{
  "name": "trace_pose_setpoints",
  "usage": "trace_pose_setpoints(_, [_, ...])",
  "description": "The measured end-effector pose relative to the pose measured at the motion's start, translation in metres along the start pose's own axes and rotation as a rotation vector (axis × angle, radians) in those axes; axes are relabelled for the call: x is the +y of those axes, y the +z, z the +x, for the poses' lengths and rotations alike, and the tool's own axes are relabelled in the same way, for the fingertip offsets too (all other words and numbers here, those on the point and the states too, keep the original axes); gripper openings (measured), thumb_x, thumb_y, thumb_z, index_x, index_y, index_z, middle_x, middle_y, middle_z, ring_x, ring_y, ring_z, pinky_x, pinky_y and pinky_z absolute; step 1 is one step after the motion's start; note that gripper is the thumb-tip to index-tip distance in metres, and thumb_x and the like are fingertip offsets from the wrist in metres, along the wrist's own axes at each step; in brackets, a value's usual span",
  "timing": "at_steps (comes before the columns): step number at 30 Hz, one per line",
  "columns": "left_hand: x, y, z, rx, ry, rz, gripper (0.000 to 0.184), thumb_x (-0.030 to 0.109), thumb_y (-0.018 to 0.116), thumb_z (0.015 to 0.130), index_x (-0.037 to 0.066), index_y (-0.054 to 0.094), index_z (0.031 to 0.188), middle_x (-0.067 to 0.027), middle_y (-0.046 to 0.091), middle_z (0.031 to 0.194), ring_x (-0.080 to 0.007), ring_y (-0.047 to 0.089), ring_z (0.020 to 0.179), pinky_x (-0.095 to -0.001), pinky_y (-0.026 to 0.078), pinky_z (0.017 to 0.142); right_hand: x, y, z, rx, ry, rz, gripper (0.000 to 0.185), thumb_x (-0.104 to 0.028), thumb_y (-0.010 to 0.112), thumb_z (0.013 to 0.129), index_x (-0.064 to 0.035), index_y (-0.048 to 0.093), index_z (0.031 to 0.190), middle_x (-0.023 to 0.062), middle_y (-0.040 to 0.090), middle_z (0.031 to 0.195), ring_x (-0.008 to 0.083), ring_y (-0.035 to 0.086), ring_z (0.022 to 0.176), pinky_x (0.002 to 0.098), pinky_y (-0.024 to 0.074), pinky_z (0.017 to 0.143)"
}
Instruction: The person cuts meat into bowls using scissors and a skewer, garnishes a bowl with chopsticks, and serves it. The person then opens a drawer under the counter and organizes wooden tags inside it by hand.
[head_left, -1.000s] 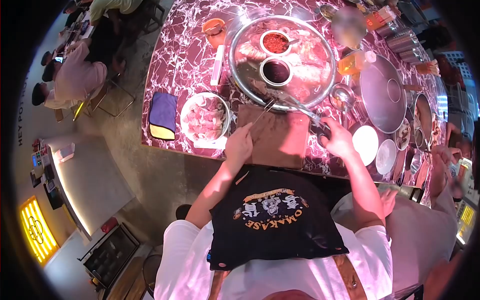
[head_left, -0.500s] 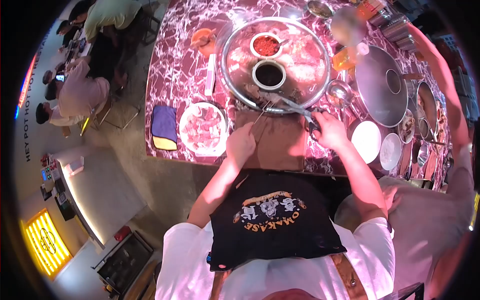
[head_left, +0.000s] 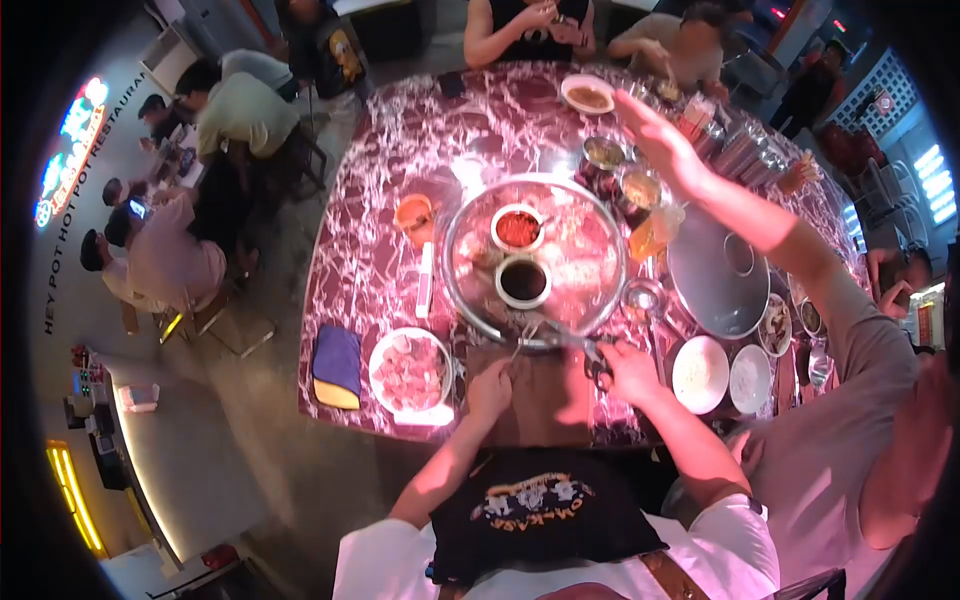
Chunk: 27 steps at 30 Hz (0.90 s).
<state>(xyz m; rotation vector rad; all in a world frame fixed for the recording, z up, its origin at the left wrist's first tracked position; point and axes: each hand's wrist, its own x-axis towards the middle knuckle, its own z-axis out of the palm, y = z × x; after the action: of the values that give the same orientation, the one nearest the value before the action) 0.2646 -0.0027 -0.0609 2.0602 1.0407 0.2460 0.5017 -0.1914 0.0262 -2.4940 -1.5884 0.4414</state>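
Observation:
My left hand (head_left: 490,388) is closed around a thin metal tool (head_left: 517,352) that looks like slim tongs, its tip at the near rim of a large round metal tray (head_left: 450,290). In my right hand (head_left: 632,374) are scissors (head_left: 595,362), their blades pointing left over the same rim, close to the tool's tip. Food pieces lie in the tray, but what sits between the blades is too small to make out. Inside the tray stand a bowl of chopped red chilli (head_left: 518,229) and a bowl of dark sauce (head_left: 524,281). Below is a brown board (head_left: 545,405).
Left of my hand are a plate of cut meat (head_left: 411,371) and a folded blue-and-yellow cloth (head_left: 337,366). A wide metal pan (head_left: 715,290) and white bowls (head_left: 700,374) stand right. A co-worker's arm (head_left: 740,215) stretches over the table. Several people sit around.
The view has tilted up, showing the table's far side and people there. The co-worker's arm has swung inward over the table. Both my hands keep their tools at the tray's near rim.

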Motion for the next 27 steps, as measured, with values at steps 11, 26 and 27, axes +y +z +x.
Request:
trace_pose_setpoints(11, [-0.021,0.015,-0.003,0.047,-0.099,-0.312,0.029,0.021,0.055,0.094,0.01,0.071,0.117,-0.0197,0.072,0.093,-0.0369,0.07,0.089,-0.0431,0.054,0.078,0.001,-0.016,0.005,-0.085,0.061,0.099,0.064,-0.025,0.076,0.076,-0.0146,0.053,0.135,0.0132,0.063,0.112,0.0356,0.065,0.103,0.0453,0.0542,0.087])
trace_pose_setpoints(26, [-0.004,0.002,-0.009,0.024,-0.152,-0.217,0.031,0.024,0.053,0.095,0.011,0.07,0.118,-0.0203,0.072,0.095,-0.0378,0.07,0.091,-0.0451,0.054,0.079,0.006,-0.006,0.03,-0.197,0.083,0.147,0.067,-0.025,0.076,0.078,-0.0143,0.049,0.139,0.0136,0.062,0.117,0.0348,0.062,0.11,0.0456,0.0509,0.093])
trace_pose_setpoints(27, [-0.002,-0.001,-0.012,0.04,-0.14,-0.183,0.031,0.024,0.053,0.095,0.011,0.07,0.118,-0.0206,0.072,0.096,-0.0387,0.069,0.092,-0.0458,0.054,0.08,0.007,-0.006,0.03,-0.2,0.079,0.146,0.068,-0.024,0.075,0.078,-0.0143,0.049,0.139,0.0137,0.062,0.117,0.0348,0.062,0.11,0.0455,0.0509,0.093])
